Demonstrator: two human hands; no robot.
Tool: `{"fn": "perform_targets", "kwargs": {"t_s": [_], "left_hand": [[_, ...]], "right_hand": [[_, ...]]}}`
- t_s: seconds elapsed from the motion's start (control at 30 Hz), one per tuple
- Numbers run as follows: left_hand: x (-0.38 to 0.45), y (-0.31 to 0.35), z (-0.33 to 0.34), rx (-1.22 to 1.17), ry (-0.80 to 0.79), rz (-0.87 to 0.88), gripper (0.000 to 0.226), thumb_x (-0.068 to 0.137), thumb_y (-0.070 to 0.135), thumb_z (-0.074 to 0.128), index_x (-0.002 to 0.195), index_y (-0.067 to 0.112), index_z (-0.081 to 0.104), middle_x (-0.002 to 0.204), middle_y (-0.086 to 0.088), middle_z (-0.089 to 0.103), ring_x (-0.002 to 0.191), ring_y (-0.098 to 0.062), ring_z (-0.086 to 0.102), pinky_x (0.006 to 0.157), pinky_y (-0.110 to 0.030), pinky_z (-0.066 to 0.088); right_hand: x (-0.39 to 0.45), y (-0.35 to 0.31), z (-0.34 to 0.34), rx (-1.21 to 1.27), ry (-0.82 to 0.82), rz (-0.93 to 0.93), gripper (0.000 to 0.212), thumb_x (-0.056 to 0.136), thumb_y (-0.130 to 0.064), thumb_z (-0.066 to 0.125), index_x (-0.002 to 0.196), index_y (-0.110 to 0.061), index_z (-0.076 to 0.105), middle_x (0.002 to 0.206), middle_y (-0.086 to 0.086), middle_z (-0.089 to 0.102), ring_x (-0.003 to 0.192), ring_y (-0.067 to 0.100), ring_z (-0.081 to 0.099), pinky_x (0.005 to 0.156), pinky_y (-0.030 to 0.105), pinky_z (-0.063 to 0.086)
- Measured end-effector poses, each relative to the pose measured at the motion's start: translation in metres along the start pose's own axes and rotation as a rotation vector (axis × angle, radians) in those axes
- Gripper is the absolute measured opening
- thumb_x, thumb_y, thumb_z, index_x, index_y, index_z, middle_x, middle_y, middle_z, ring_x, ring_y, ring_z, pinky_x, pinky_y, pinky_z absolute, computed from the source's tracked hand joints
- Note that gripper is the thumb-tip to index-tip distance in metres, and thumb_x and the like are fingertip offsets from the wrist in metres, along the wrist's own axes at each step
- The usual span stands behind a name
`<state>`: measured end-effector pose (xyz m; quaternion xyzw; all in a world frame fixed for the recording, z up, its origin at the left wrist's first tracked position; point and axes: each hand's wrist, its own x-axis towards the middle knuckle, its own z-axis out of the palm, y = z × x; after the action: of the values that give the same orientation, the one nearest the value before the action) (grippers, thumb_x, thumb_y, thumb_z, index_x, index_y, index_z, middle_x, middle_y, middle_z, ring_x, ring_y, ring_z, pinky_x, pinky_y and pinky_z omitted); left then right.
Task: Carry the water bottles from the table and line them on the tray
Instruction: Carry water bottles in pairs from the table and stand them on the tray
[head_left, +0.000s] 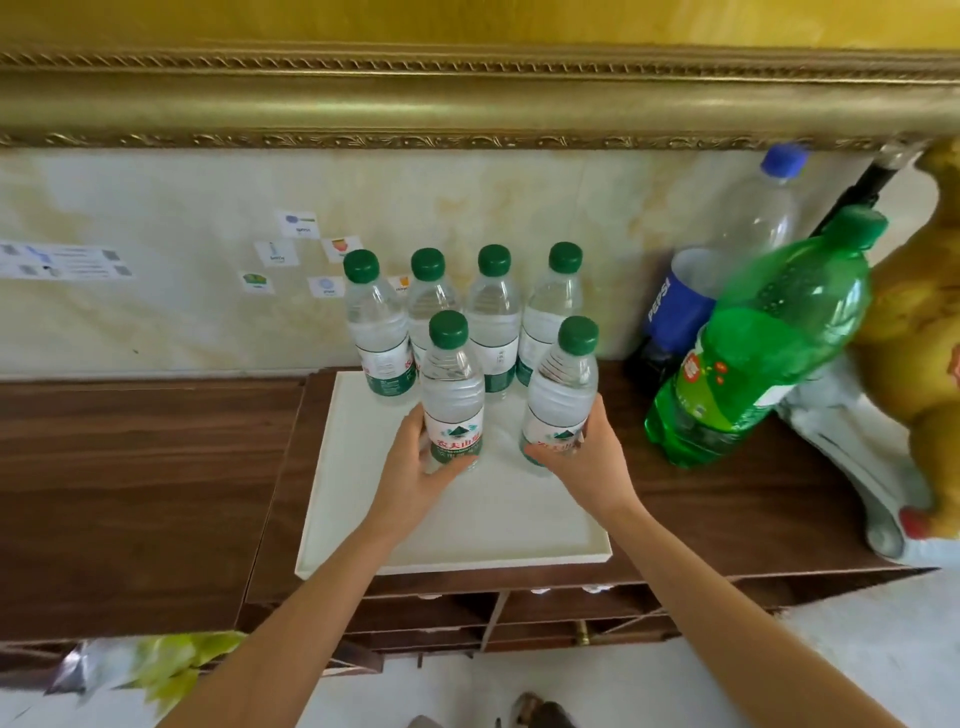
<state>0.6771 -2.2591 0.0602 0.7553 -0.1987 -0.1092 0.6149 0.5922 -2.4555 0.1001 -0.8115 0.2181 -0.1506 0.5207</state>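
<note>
A white tray (467, 540) lies on a dark wooden cabinet. Along its far edge several clear water bottles with green caps (493, 322) stand upright in a row. In front of that row stand two more bottles. My left hand (415, 467) grips the lower part of the left front bottle (451, 384). My right hand (582, 457) grips the lower part of the right front bottle (563, 389). Both held bottles are upright, over the tray's middle; their bases are hidden by my fingers.
A large green soda bottle (758, 353) and a big Pepsi bottle (727, 270) stand right of the tray. A golden figurine on a white base (904, 364) fills the far right. The wall with small stickers (280, 254) is close behind. A lower wooden surface (130, 467) extends left.
</note>
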Motion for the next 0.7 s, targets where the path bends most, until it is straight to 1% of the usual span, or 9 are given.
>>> {"fn": "perform_targets", "kwargs": {"t_s": [0.07,0.13,0.2,0.23,0.3,0.4,0.47,0.53,0.7], "left_hand": [[-0.002,-0.006,-0.001,0.008,-0.010,-0.021,0.076,0.080,0.014,0.077,0.143,0.022,0.036,0.141,0.016,0.048,0.127,0.003,0.048,0.109,-0.039,0.043],[-0.003,-0.007,0.001,0.025,-0.010,-0.018,0.075,0.081,0.015,0.076,0.143,0.021,0.035,0.141,0.014,0.047,0.128,0.001,0.048,0.109,-0.040,0.042],[-0.003,-0.008,0.001,0.028,-0.011,-0.012,0.073,0.082,0.016,0.075,0.142,0.023,0.035,0.141,0.012,0.048,0.129,-0.003,0.047,0.109,-0.041,0.042],[-0.003,-0.008,0.001,0.027,-0.014,-0.006,0.072,0.082,0.017,0.074,0.142,0.025,0.035,0.140,0.013,0.048,0.130,-0.003,0.047,0.109,-0.040,0.042],[-0.002,-0.007,0.000,0.032,-0.026,0.001,0.071,0.083,0.017,0.074,0.142,0.028,0.034,0.139,0.017,0.047,0.130,-0.003,0.047,0.110,-0.038,0.042],[0.000,-0.007,-0.001,0.038,-0.045,-0.005,0.070,0.084,0.018,0.073,0.140,0.033,0.033,0.136,0.026,0.046,0.130,-0.002,0.047,0.109,-0.032,0.041],[-0.001,-0.007,-0.002,0.044,-0.049,-0.012,0.070,0.085,0.019,0.072,0.140,0.035,0.032,0.136,0.029,0.045,0.129,0.001,0.046,0.108,-0.028,0.041],[-0.002,-0.006,-0.001,0.042,-0.045,-0.017,0.071,0.085,0.019,0.072,0.141,0.034,0.031,0.137,0.028,0.045,0.130,0.001,0.045,0.108,-0.026,0.040],[-0.001,-0.007,0.000,0.057,-0.039,-0.021,0.070,0.085,0.021,0.072,0.140,0.036,0.032,0.136,0.030,0.045,0.128,0.004,0.045,0.107,-0.027,0.040]], "right_hand": [[-0.002,0.000,0.001,-0.042,0.021,-0.004,0.066,0.063,-0.030,0.087,0.097,-0.060,0.038,0.089,-0.036,0.056,0.085,-0.021,0.056,0.059,-0.003,0.041],[0.001,0.000,0.001,-0.079,0.041,-0.011,0.067,0.063,-0.033,0.087,0.098,-0.058,0.036,0.086,-0.036,0.054,0.080,-0.021,0.056,0.055,0.000,0.041],[0.007,-0.002,0.001,-0.103,0.058,-0.005,0.066,0.064,-0.033,0.086,0.106,-0.047,0.037,0.087,-0.030,0.056,0.077,-0.012,0.058,0.058,0.003,0.039],[0.011,-0.002,0.001,-0.109,0.063,-0.004,0.066,0.064,-0.033,0.086,0.111,-0.040,0.041,0.091,-0.025,0.056,0.079,-0.006,0.058,0.063,0.005,0.039],[0.018,0.000,0.002,-0.116,0.071,-0.005,0.069,0.065,-0.030,0.086,0.120,-0.028,0.044,0.099,-0.016,0.057,0.087,0.004,0.057,0.069,0.014,0.043],[0.028,0.000,0.003,-0.135,0.088,-0.005,0.072,0.066,-0.027,0.086,0.122,-0.020,0.042,0.103,-0.011,0.057,0.091,0.010,0.056,0.073,0.023,0.045],[0.034,0.000,0.004,-0.138,0.097,0.000,0.071,0.067,-0.024,0.086,0.120,-0.018,0.040,0.108,-0.004,0.061,0.091,0.011,0.055,0.071,0.023,0.045],[0.037,0.001,0.003,-0.141,0.095,0.005,0.072,0.067,-0.024,0.086,0.121,-0.017,0.039,0.116,0.001,0.062,0.093,0.011,0.054,0.071,0.023,0.045],[0.041,0.000,-0.003,-0.150,0.042,0.004,0.078,0.068,-0.025,0.085,0.129,-0.017,0.038,0.124,0.002,0.061,0.097,0.009,0.053,0.076,0.021,0.044]]}}
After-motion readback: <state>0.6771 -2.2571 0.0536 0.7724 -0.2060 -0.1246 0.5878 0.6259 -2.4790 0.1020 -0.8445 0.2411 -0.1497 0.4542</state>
